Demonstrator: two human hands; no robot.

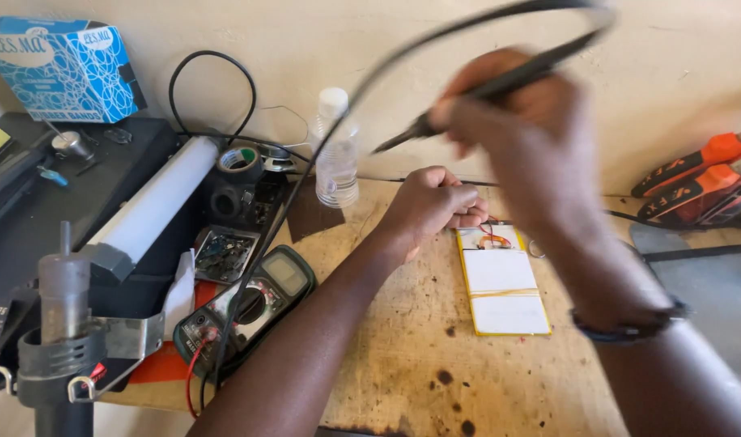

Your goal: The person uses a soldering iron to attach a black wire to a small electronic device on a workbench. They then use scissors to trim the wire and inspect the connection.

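Head-camera view looks down on a scarred wooden workbench (435,356), and everything is easiest placed from the flat white battery pack (504,283) with yellow tape edging that lies on it. At the pack's far end sits a small board with red and orange wires (492,239). The left hand (435,206) is curled into a loose fist resting right at that far end, seemingly pinning or steadying something there, though what the fingers enclose is hidden. The right hand (516,129) is raised above and beyond the pack, closed around a slim black soldering iron (484,89) whose tip points down and to the left, well clear of the board; its cable (370,73) loops overhead. My reading is that the tip is being carried toward the wired end, so the step in hand is bringing the iron to the joint; that calls for a steady lowering onto the small board. Left of the pack lie a green multimeter (253,303) and a clear plastic bottle (336,154). Motion blur smears the right hand and iron, and the grip is hard to make out.
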